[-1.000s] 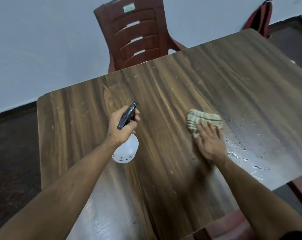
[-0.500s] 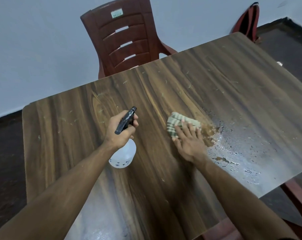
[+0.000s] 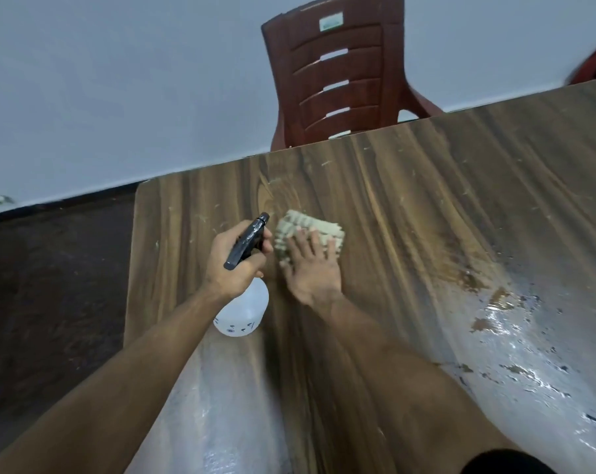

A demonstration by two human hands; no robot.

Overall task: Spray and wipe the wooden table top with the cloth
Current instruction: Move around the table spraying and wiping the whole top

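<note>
The wooden table top [image 3: 426, 206] fills the lower right of the head view, wet and shiny on its right side. My right hand [image 3: 312, 268] lies flat with straight fingers on a folded pale striped cloth [image 3: 303, 224], pressing it to the wood near the table's far left part. Right beside it, my left hand [image 3: 236, 260] grips the neck of a white spray bottle [image 3: 243, 311] with a black trigger head [image 3: 247, 239], held just above the table.
A dark red plastic chair [image 3: 341, 73] stands against the pale wall behind the table's far edge. Another red object [image 3: 594, 63] shows at the top right corner. Dark floor [image 3: 50, 285] lies beyond the table's left edge.
My right hand has slid the cloth leftward across the table, from beside the wet patch to next to the spray bottle. The camera view has swung left; the left hand still holds the bottle.
</note>
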